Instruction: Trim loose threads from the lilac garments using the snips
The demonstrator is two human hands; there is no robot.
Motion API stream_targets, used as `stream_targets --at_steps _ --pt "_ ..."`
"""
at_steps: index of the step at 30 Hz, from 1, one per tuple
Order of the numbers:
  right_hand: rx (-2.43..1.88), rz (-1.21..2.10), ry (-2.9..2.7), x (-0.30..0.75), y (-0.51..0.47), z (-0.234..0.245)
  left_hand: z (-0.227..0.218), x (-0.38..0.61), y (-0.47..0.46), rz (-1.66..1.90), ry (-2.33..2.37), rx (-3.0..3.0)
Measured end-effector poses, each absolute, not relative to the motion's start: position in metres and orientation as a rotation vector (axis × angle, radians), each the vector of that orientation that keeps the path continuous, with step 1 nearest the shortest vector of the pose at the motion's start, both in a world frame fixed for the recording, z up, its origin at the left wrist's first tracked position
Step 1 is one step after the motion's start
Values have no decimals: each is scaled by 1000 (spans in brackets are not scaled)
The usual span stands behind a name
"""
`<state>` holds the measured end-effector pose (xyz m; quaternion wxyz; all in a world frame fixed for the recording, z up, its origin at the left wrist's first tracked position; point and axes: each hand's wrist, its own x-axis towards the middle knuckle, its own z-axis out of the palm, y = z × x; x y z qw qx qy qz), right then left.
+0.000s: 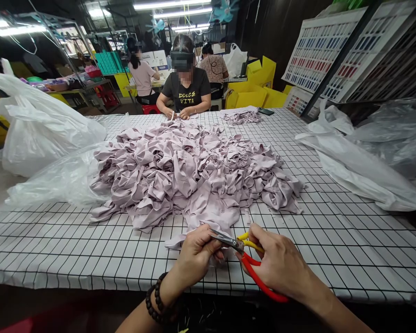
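At far left, a billowing white plastic bag point(45, 125) and a crumpled sheet of clear plastic film point(62, 178) sit at the end of a white table cover ruled in a black grid point(72, 249). The film meets the left flank of a broad heap of rumpled mauve fabric point(180, 171); behind it, a person in a black T-shirt with yellow lettering point(190, 95) works with both hands on the tabletop. At the near edge, the left hand point(201, 247), 2 strands of dark round beads point(156, 300) at its wrist, is nearly closed, fingertips pinching a mauve fabric piece point(213, 215) just in front of the heap. Steel-bladed scissors with red and yellow handles point(241, 246) point leftward, tips at those fingertips. The right hand point(279, 256) is curled around the handles. Farther right, beyond the heap, lie a small stack of mauve strips point(241, 116) and a dark flat phone point(266, 111), then a folded white plastic bag point(364, 162).
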<state>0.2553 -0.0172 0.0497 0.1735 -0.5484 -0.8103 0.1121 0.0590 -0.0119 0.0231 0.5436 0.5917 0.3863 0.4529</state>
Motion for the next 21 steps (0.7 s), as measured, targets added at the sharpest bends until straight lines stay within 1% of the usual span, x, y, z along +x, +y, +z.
stream_targets --at_steps 7,10,13,15,16,18,21 --pt "-1533 360 -2273 256 -17 45 20 59 -12 1068 887 1366" --pt "-1503 455 -2256 255 -18 42 19 59 -12 1055 890 1344" --pt "-1512 652 -2150 262 -16 35 17 60 -12 1046 901 1311" --pt "-1606 765 -1969 277 -11 26 16 60 -13 1045 900 1289" --pt "-1696 759 -1871 288 -8 20 15 61 -13 1047 899 1285" --pt "-1951 628 -1734 314 -1 6 14 62 -13 1053 896 1286" --pt "-2267 442 -1687 356 5 -17 12 64 -12 1060 891 1267"
